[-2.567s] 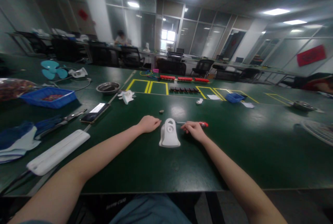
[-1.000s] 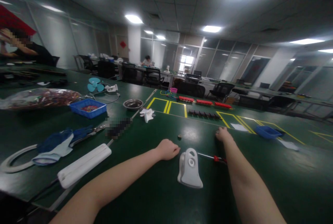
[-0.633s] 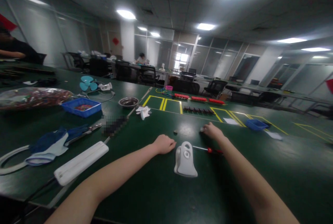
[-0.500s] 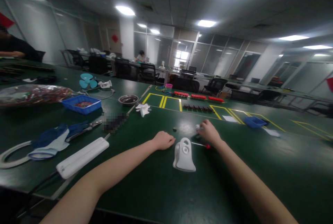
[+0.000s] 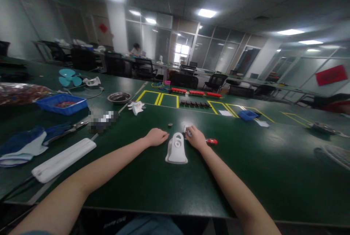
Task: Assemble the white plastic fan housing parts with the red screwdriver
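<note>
A white plastic stand [image 5: 177, 151] with a hole at its top and a round boss below it stands on the green table between my hands. My left hand [image 5: 156, 137] rests just left of its top, fingers curled closed; whether anything is in them is hidden. On the other side, my right hand [image 5: 197, 138] pinches a small white part [image 5: 186, 129], seen only in part. A screwdriver [image 5: 212, 141] with a red handle lies beside and partly behind that hand. Beyond the left hand sits a small round dark piece [image 5: 170, 125].
To the left lie a white power strip [image 5: 64, 158], blue-and-white gloves [image 5: 24, 145], a blue tray [image 5: 62, 108], a metal bowl [image 5: 119, 97] and blue fan blades [image 5: 70, 78]. Farther back are a white propeller-like piece [image 5: 136, 108], red strips [image 5: 196, 93] and another blue tray [image 5: 247, 115].
The view has swung to the right, so everything sits farther left. My right hand has come slightly nearer the white stand and now covers much of the screwdriver's shaft.
</note>
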Demonstrator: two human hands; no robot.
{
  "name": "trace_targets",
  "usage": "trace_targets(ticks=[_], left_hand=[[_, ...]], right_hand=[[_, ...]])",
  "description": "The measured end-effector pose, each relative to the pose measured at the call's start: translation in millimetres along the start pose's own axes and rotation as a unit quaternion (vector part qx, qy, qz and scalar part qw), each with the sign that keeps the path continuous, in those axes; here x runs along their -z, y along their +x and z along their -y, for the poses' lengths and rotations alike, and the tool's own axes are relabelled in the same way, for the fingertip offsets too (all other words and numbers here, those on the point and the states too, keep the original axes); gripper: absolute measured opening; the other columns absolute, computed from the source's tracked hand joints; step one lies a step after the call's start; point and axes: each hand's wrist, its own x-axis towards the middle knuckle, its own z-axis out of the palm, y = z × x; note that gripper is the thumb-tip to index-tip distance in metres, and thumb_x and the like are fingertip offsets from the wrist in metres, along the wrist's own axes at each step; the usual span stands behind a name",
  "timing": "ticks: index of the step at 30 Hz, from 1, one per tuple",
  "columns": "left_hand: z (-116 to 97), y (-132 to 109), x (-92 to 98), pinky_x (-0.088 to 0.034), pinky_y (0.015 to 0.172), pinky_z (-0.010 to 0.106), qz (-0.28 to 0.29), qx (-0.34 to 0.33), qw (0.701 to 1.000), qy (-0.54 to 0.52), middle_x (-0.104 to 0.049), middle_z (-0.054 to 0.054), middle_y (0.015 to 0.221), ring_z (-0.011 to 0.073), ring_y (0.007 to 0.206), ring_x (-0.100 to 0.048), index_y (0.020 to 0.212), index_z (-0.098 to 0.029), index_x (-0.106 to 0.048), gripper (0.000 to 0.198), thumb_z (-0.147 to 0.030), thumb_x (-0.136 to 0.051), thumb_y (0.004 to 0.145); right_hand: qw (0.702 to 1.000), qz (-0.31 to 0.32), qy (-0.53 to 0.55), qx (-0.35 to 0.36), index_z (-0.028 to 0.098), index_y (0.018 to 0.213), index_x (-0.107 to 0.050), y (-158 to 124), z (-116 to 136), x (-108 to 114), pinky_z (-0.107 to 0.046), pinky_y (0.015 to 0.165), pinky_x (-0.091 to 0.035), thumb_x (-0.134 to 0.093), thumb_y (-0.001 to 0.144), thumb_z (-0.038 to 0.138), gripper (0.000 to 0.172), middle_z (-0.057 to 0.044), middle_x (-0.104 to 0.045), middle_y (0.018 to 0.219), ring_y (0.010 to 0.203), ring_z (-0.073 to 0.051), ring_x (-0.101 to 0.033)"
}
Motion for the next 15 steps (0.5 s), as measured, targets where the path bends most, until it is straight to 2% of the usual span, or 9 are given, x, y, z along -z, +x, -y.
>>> trace_targets(ticks=[9, 15], left_hand=[[-2.5, -1.6, 0.2, -0.038, 0.060, 0.029, 0.009, 0.015, 1.000, 0.024, -0.070, 0.006, 0.073, 0.0197, 0.069, -0.064, 0.073, -0.022, -0.069, 0.051, -0.046, -0.030, 0.096], [-4.7, -2.5, 2.5, -0.040, 0.062, 0.028, 0.025, 0.025, 0.999, 0.039, -0.071, 0.007, 0.078, 0.0202, 0.074, -0.065, 0.077, -0.022, -0.070, 0.052, -0.046, -0.028, 0.097]], right_hand=[[1.000, 0.003, -0.012, -0.007, 0.022, 0.100, -0.058, -2.0, -0.7, -2.1, -0.025, 0.059, -0.034, -0.054, 0.093, 0.043, 0.022, -0.005, -0.061, 0.098, 0.076, -0.017, -0.058], [0.999, -0.005, -0.029, -0.042, 0.021, 0.103, -0.057, -4.1, 3.4, 1.1, -0.026, 0.059, -0.034, -0.053, 0.090, 0.051, 0.033, -0.007, -0.061, 0.100, 0.078, -0.019, -0.059]])
